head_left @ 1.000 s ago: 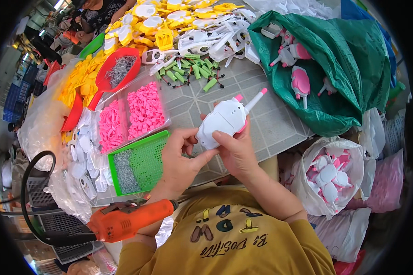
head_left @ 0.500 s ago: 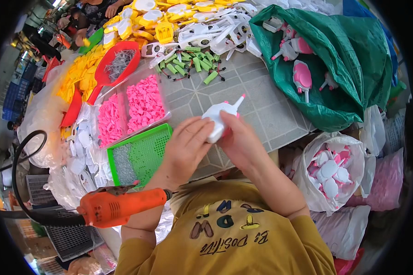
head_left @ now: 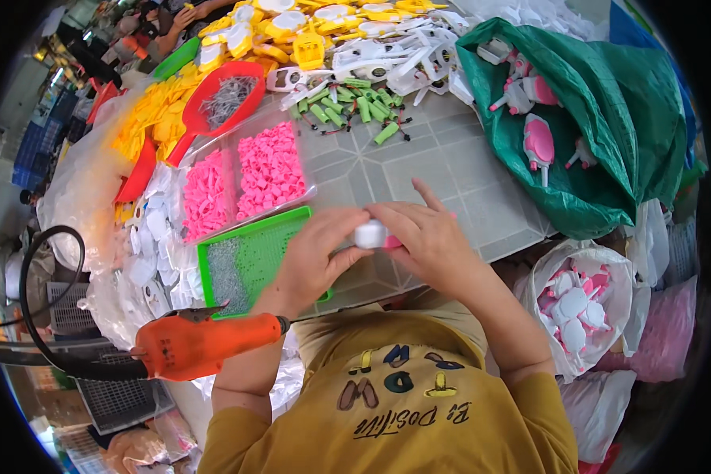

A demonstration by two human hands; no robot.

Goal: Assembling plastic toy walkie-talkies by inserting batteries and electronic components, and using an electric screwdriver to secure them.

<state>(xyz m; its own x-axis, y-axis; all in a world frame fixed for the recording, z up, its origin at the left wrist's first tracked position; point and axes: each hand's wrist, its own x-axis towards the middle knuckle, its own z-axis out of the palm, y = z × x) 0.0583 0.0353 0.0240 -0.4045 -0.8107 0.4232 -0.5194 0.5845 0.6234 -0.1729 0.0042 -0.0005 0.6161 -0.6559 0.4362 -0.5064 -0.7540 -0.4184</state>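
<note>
Both hands hold a small white and pink plastic device (head_left: 370,234) over the near part of the grey tiled tabletop (head_left: 442,154). My left hand (head_left: 317,246) is closed round its left end, thumb underneath. On the other side my right hand (head_left: 425,235) grips it with the thumb below, one finger sticking up and away. The fingers cover most of the device; its white rounded end and a bit of pink show between the hands. Next to my left hand lies a green tray (head_left: 205,272) with a perforated bottom and small metal pieces in it.
An orange power screwdriver (head_left: 205,346) with a black cable hangs by my left forearm. A clear tray (head_left: 308,193) holds pink parts; a red scoop (head_left: 188,118) holds metal pins. Green wired cylinders (head_left: 363,107) lie beyond. A green bag (head_left: 608,118) and white sack (head_left: 541,265) hold similar devices.
The device has turned in my hands, so its thin pink-tipped stem no longer shows clearly. My right hand has shifted up over it. The whole view has moved slightly.
</note>
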